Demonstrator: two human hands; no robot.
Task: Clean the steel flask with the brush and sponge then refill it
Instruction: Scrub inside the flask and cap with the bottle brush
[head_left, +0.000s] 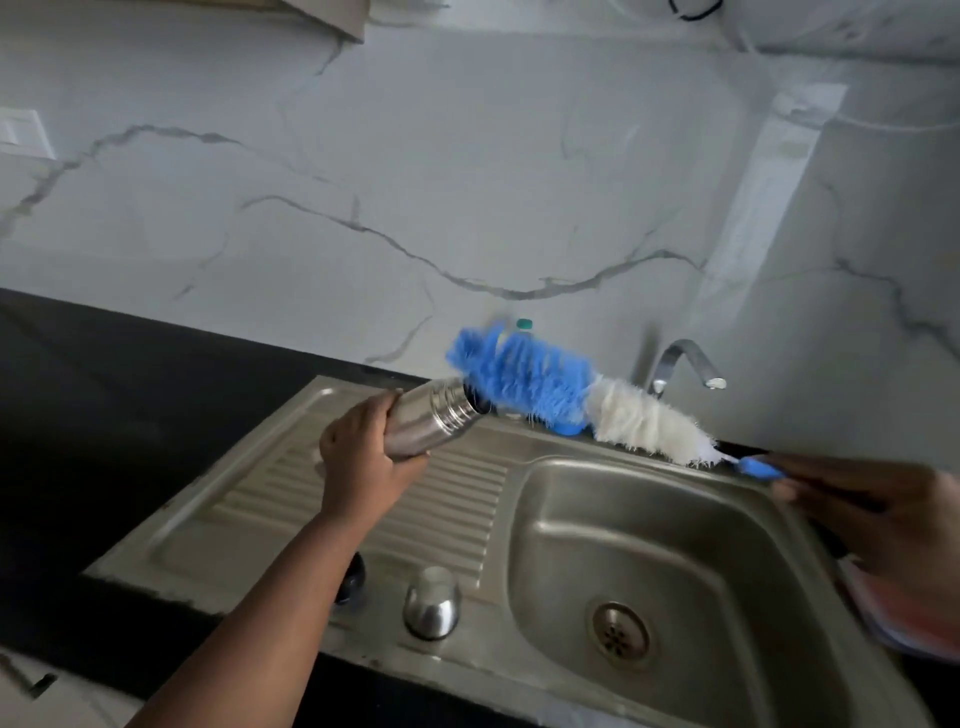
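My left hand (363, 457) grips the steel flask (434, 418) above the sink's drainboard, tilted with its open mouth pointing up and to the right. My right hand (872, 514) holds the blue handle of a long bottle brush (571, 397) at the right. The brush has blue bristles at its tip and white bristles nearer the handle. Its blue tip lies just outside the flask's mouth, touching or nearly touching the rim. No sponge can be made out.
A steel sink basin (675, 530) with a drain lies below the brush, a tap (685, 364) behind it. A steel cup-shaped cap (431, 603) and a dark stopper (349, 577) stand on the ribbed drainboard (452, 499). A black counter (104, 415) lies to the left.
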